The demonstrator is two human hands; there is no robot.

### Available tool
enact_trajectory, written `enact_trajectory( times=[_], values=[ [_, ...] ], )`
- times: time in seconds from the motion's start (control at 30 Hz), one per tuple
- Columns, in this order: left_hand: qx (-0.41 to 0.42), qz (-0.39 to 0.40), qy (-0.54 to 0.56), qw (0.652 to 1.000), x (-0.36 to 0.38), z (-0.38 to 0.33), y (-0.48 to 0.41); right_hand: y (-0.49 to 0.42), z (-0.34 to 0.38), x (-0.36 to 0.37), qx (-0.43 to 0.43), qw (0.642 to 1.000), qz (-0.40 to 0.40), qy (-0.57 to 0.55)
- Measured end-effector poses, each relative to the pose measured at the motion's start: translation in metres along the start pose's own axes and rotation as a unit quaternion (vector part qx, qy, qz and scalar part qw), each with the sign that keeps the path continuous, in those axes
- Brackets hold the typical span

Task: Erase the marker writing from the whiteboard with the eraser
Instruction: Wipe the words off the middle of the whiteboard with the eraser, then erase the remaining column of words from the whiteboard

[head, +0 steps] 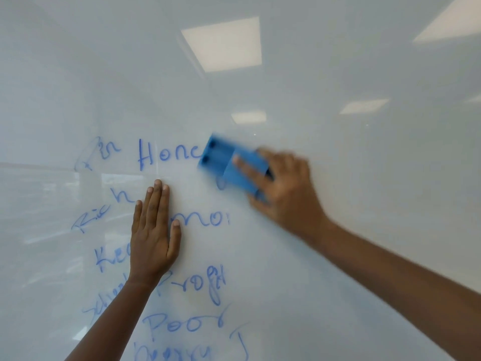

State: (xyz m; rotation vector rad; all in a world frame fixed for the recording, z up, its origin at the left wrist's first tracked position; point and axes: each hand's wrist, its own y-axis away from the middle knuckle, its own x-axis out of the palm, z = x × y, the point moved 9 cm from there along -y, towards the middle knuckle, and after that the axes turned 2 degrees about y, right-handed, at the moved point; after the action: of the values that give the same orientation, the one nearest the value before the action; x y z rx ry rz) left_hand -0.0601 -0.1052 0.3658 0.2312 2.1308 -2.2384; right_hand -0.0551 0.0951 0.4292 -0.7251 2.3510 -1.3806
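A glossy whiteboard point(338, 256) fills the view. Blue marker writing point(169, 153) runs down its left half in several lines, from "Honc" at the top to "Poor" point(184, 325) near the bottom. My right hand point(283, 188) grips a blue eraser point(229, 162) and presses it on the board at the right end of the top line; both are blurred by motion. My left hand point(153, 235) lies flat on the board with fingers together, covering parts of the middle lines. The board to the right of the eraser is free of writing.
Ceiling light panels reflect in the board's upper part point(223, 44). Faint blue smears remain under and left of the eraser.
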Motion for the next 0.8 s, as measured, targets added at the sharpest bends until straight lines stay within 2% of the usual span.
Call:
enact_trajectory(
  times=[0.07, 0.13, 0.23, 0.3, 0.37, 0.43, 0.5, 0.57, 0.63, 0.73, 0.8],
  values=[
    [-0.001, 0.002, -0.002, 1.000, 0.000, 0.000, 0.000, 0.035, 0.048, 0.015, -0.125, 0.989, 0.073, -0.034],
    [-0.002, 0.003, -0.001, 1.000, -0.001, 0.000, 0.000, 0.062, 0.069, 0.018, -0.220, 0.969, 0.108, -0.040],
    [-0.004, 0.002, 0.002, 1.000, -0.001, 0.000, 0.000, 0.048, 0.049, 0.008, -0.260, 0.961, 0.084, -0.036],
    [-0.004, 0.002, 0.005, 1.000, -0.001, 0.001, 0.000, 0.009, 0.005, -0.001, -0.194, 0.979, 0.054, -0.006],
    [-0.003, 0.005, 0.005, 1.000, -0.001, 0.001, 0.000, -0.033, -0.054, -0.018, -0.065, 0.997, 0.010, 0.040],
    [-0.006, 0.009, 0.006, 1.000, 0.000, 0.001, 0.000, -0.055, -0.107, -0.030, 0.070, 0.994, -0.015, 0.077],
    [-0.009, 0.012, 0.007, 1.000, 0.001, 0.001, 0.000, -0.057, -0.128, -0.031, 0.166, 0.982, -0.026, 0.083],
    [-0.010, 0.011, 0.010, 1.000, 0.000, 0.000, 0.000, -0.048, -0.107, -0.023, 0.186, 0.981, -0.027, 0.057],
    [-0.019, -0.001, 0.037, 0.999, -0.004, -0.002, 0.000, -0.030, -0.054, -0.012, 0.104, 0.994, -0.022, 0.002],
    [-0.029, -0.036, 0.119, 0.992, -0.016, -0.009, -0.002, 0.022, 0.031, 0.006, -0.081, 0.995, 0.028, -0.044],
    [0.044, -0.037, 0.111, 0.992, -0.025, -0.029, -0.004, 0.051, 0.060, 0.021, -0.155, 0.982, 0.093, -0.055]
  ],
)
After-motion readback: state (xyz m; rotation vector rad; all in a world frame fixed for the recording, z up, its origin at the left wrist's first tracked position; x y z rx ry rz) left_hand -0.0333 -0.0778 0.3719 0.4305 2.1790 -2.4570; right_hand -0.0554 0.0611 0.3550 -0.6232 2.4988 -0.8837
